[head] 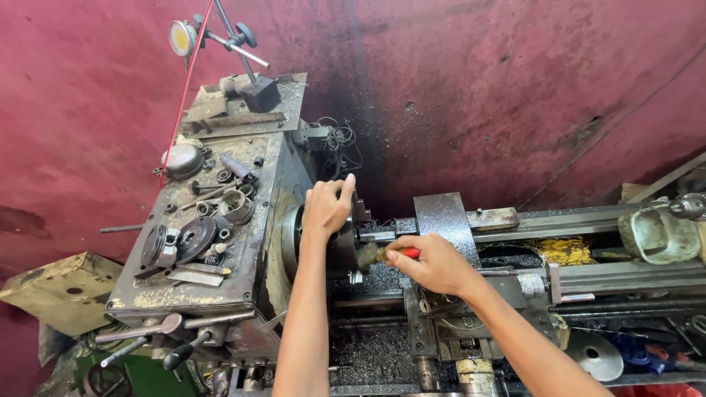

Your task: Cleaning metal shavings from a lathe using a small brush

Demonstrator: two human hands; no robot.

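1. Left hand (327,207): rests on top of the round dark steel lathe chuck (340,246), fingers curled together over its far edge, thumb side toward the headstock.
2. Right hand (434,263): fingers pressed together and pinching a small red-handled brush (401,254); its worn bristle end lies against the right face of the chuck.
3. Chuck: sits at centre, just right of the headstock, between the two hands.
4. Grey, paint-chipped headstock casing (220,294): left of centre; its flat top carries loose metal rings, collars, a round cap and flat bars.
5. Dial indicator with pale yellow round face on a black jointed stand (182,38): far left, on the far end of the headstock top. A thin red cord (185,88) runs down past it.
6. Black-knobbed steel levers (176,345): near left, below the headstock front.
7. Grey steel carriage and tool post block (445,220): right of the chuck, touching the bed ways.
8. Lathe bed (625,276): runs to the right, strewn with dark metal swarf; a yellow patch (562,251) lies on it.
9. Pale green dented metal cup (658,235): far right, beside a drill chuck (690,207).
10. Yellowish flat box (55,290): near left, on the floor side.
11. Room: stained dark red wall (478,88) behind, with a black streak above the chuck.
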